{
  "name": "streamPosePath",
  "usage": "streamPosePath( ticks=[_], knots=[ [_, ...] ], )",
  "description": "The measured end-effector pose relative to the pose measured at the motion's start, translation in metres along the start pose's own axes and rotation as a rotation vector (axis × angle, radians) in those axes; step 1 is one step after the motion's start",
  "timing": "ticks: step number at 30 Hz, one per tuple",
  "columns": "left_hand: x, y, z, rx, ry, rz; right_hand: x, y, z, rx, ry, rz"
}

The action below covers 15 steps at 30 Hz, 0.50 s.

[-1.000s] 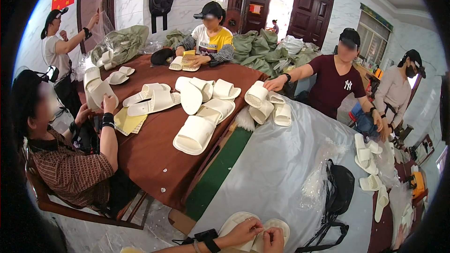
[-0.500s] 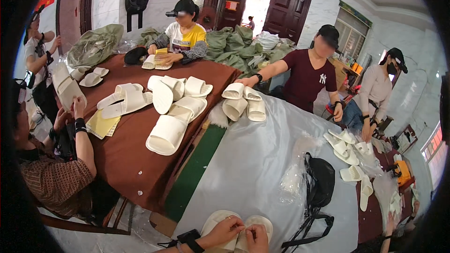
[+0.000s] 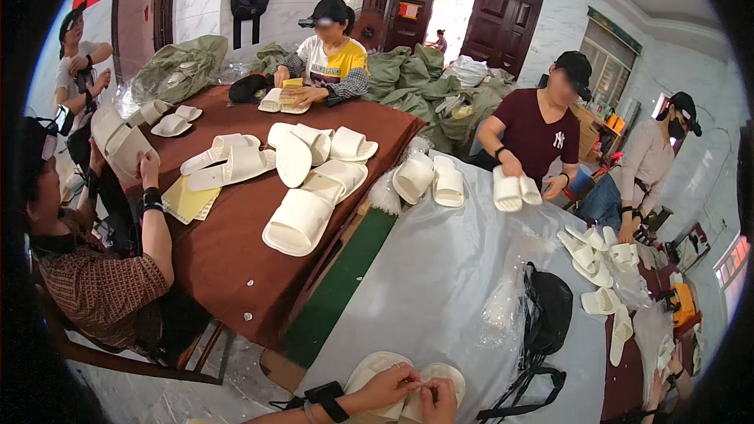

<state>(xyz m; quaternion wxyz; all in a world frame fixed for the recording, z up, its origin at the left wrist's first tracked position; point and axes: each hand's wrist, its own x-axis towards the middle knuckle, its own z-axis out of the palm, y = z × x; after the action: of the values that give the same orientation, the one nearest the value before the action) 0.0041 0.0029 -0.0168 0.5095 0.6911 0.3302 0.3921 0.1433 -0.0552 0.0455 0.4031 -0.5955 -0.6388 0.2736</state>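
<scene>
A pair of cream slide slippers lies at the near edge of the grey-covered table, the left slipper (image 3: 371,367) and the right slipper (image 3: 455,377) side by side. Above them my left hand (image 3: 391,385) and my right hand (image 3: 440,402) meet fingertip to fingertip. Both are closed in a pinch, and whatever they hold is too small to make out. A dark band circles my left wrist, with a small black object (image 3: 323,394) beside it.
A black bag (image 3: 546,310) with straps and clear plastic wrap (image 3: 503,310) lie to the right. More cream slippers (image 3: 297,224) cover the brown-covered table (image 3: 228,259) at left. Across from me, a person's hand (image 3: 510,163) holds a slipper pair (image 3: 514,190). Other co-workers stand or sit around.
The person across has lifted a slipper pair off the table and drawn it rightward. The whole view has shifted slightly. My hands stay pinched together over the slippers.
</scene>
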Motion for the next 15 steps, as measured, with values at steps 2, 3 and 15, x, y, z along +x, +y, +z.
streamPosePath(
  ticks=[2,3,15],
  knots=[
    [0.001,0.001,0.0,0.014,0.013,0.013,0.001,-0.002,-0.002,0.003,0.012,-0.037],
    [0.001,0.004,0.0,0.027,0.021,0.027,0.001,-0.002,-0.003,0.004,0.028,-0.071],
    [0.001,0.015,-0.005,-0.031,0.007,-0.038,0.0,-0.003,-0.001,0.033,0.043,-0.01]
  ],
)
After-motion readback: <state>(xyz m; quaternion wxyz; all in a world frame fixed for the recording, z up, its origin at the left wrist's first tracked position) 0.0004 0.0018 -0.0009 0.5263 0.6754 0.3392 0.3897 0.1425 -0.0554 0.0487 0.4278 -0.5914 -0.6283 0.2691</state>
